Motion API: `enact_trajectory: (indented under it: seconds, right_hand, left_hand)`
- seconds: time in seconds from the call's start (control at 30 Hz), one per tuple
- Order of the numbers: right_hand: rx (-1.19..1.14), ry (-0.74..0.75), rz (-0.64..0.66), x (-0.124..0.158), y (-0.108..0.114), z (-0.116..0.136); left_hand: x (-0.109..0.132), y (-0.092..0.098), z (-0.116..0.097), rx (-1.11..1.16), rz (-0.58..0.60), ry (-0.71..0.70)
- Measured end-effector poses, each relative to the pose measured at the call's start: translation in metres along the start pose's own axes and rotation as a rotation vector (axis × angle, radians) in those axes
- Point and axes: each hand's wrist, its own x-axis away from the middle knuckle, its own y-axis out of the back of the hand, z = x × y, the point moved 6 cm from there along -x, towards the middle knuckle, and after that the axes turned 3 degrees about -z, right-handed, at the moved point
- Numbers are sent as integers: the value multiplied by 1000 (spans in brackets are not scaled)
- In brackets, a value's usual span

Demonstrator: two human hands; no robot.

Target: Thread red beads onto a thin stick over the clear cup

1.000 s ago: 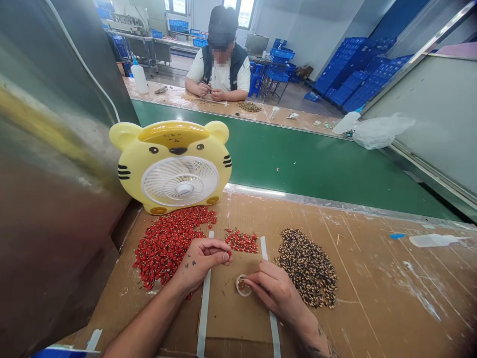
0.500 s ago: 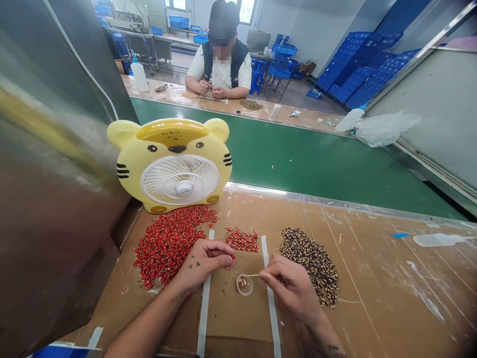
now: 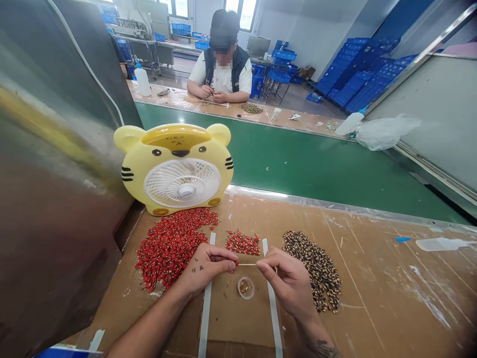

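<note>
My left hand [image 3: 207, 267] pinches a small red piece [image 3: 236, 262] between thumb and forefinger. My right hand [image 3: 288, 282] pinches a thin pale stick [image 3: 246, 264] whose tip touches that red piece. Below the two hands a small clear cup [image 3: 245, 288] of yellowish liquid stands on the cardboard. A big heap of red pieces [image 3: 170, 244] lies left of my left hand. A smaller red cluster [image 3: 243, 243] lies just beyond the hands. A heap of dark and gold pieces [image 3: 315, 267] lies right of my right hand.
A yellow tiger-shaped desk fan [image 3: 175, 169] stands behind the red heap. A green conveyor belt [image 3: 316, 164] runs across beyond the cardboard-covered bench [image 3: 372, 288]. Another person [image 3: 222, 64] sits at the far side. Two white tape strips [image 3: 204, 318] frame the cup. A squeeze bottle [image 3: 439, 243] lies at right.
My right hand lifted the stick from the cup up to the red piece in my left hand. Both hands rose slightly toward each other.
</note>
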Motion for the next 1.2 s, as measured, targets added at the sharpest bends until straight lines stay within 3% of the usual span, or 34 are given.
enact_trajectory:
  seconds: [0.3,0.5,0.6,0.73,1.0,1.1,1.2]
  right_hand:
    - [107,34,9,-3,-3,5]
    - [95,46,16,0,8,3]
    - [171,53,116,7,6,0]
    - [300,51,326,21,-13,-12]
    - [356,32,391,29,-29,-17]
    - [336,30,367,26,-22,-16]
    - [363,-16,292,24,0,-23]
  left_hand:
    - [0,-2,-5,-71,11,-15]
    - [1,-2,-5,-70,10,-2]
    - [1,0,-2,-44,-8,11]
    - [1,-1,1,-7,9,8]
    - [0,-1,2,-24,12,15]
    - [-1,1,2,-26,9,9]
    - [-1,3,1,-30,5,5]
